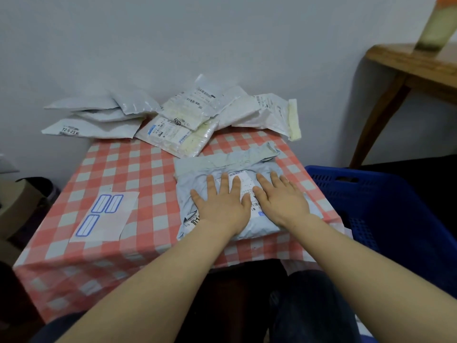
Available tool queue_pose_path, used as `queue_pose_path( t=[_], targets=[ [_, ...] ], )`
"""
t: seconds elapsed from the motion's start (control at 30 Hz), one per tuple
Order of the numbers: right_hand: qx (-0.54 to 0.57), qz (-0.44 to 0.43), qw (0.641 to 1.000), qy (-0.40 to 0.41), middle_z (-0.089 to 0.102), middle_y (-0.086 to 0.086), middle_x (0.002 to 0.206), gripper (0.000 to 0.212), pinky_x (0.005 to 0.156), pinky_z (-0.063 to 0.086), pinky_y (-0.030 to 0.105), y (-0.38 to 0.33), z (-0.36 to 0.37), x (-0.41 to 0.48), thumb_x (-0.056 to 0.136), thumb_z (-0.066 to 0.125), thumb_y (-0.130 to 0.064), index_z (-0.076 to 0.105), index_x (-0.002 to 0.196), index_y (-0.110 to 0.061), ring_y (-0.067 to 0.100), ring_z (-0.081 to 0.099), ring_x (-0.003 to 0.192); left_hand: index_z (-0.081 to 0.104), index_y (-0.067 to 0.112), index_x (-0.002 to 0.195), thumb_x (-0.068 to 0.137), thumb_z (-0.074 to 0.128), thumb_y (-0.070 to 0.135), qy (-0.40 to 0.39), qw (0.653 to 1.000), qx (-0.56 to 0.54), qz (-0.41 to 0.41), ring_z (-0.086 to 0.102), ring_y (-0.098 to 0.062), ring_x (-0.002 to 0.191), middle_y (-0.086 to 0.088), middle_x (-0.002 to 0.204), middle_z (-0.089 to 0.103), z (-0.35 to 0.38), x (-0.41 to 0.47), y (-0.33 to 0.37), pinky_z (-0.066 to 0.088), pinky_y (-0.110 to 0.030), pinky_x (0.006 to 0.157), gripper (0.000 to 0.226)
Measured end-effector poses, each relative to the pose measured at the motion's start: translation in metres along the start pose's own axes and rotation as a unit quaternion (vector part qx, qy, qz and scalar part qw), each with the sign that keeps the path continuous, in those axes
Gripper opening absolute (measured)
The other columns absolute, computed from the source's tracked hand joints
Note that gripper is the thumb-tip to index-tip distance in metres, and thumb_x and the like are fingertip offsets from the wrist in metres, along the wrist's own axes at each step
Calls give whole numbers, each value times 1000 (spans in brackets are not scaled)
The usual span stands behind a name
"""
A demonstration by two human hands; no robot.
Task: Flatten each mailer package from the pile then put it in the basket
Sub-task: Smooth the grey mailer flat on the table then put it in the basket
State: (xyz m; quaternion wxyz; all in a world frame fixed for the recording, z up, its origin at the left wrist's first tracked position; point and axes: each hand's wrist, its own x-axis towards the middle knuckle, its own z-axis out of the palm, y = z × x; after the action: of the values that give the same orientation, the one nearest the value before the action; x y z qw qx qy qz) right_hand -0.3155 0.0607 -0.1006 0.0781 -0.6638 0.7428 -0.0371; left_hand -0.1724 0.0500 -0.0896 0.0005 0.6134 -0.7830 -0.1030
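- Near the front right of the counter [123, 169], on the red and white checked cloth, lies one pale blue mailer [230, 164].
- Both hands lie flat on top of it, side by side. The left hand [222, 204] and the right hand [282, 199] have straight fingers, spread a little. They hold nothing and only press down.
- A white label [243, 184] shows between the hands.
- The mailer looks soft and puffy, like a thin plastic bag with air or something squashy inside. I think it is light and bends easily.
- Its skin looks smooth, so it may slide on the cloth when pushed.
- The far flap is folded over and crumpled at its right end.
- Flat palms pushing from the middle out should squash it best.
- To lift it, take hold of two side edges. Held by one corner, it would likely droop.
- The blue basket [371, 194] sits just to the right of the counter, close to the mailer.
- The pile [178, 120] of other mailers lies at the far edge, by the wall.
- A sheet with blue boxes [103, 216] lies flat on the left side.
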Motion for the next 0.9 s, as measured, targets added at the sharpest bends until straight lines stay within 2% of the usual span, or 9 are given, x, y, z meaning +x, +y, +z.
queue_pose_path(
  t=[0.27,0.43,0.53,0.6,0.63,0.7,0.73,0.8,0.9],
  targets=[
    [-12,4,1000,-8,3,7,160,57,119,4,39,-1,1,2,99,12,-51,4,152,-31,27,5,147,-1,28,152,99,12,49,10,1000,6,1,-18,-31,144,2,159,-11,2,0,1,-5,-65,110,59],
    [-6,3,1000,-12,4,6,160,57,119,5,40,-1,-1,2,99,13,-52,4,152,-33,27,6,147,-2,27,152,99,12,49,1,1000,-4,8,-21,-30,143,2,159,-13,1,-1,-1,-8,-65,110,59],
    [18,26,997,-68,4,6,160,56,116,1,47,-1,-14,5,98,11,-54,8,151,-37,29,5,147,1,24,152,100,14,47,-45,996,-79,20,-19,-28,144,2,159,-12,-14,3,-6,-8,-61,110,58],
    [1,55,997,-61,8,9,159,59,113,-5,54,-8,-27,6,94,7,-59,18,149,-38,34,6,146,13,19,152,102,17,40,-17,995,-95,38,-9,-27,146,-1,160,-4,-27,1,-18,-2,-57,114,54],
    [-13,59,998,-37,9,11,159,62,113,-7,56,-14,-30,5,93,7,-62,21,148,-38,36,4,145,17,16,151,102,18,37,14,997,-57,46,-6,-27,147,-2,160,-1,-29,-2,-24,0,-55,116,53],
    [-19,24,999,-17,1,8,160,62,110,-10,61,-33,-28,-4,91,9,-67,13,148,-42,38,-2,145,12,11,151,102,17,35,50,998,28,38,-6,-24,147,-4,160,-2,-26,-14,-38,-2,-49,117,55],
    [-11,1,999,-31,-4,4,160,61,109,-11,63,-42,-22,-9,91,11,-68,8,148,-46,38,-6,145,6,10,152,102,15,36,44,998,34,26,-7,-23,147,-5,160,-4,-20,-20,-44,-4,-46,117,57],
    [-1,-15,999,-52,-10,-1,160,61,109,-11,65,-51,-9,-17,90,11,-70,1,147,-50,38,-10,144,-4,11,151,102,12,39,19,1000,-3,11,-9,-21,147,-6,159,-9,-10,-29,-50,-6,-40,117,59],
    [-5,-8,999,-33,-10,-3,160,61,110,-7,65,-51,-1,-15,89,10,-71,0,146,-51,38,-10,144,-9,11,151,102,11,40,21,999,-43,13,-10,-19,147,-6,159,-13,-1,-27,-52,-8,-36,117,59]
  ],
)
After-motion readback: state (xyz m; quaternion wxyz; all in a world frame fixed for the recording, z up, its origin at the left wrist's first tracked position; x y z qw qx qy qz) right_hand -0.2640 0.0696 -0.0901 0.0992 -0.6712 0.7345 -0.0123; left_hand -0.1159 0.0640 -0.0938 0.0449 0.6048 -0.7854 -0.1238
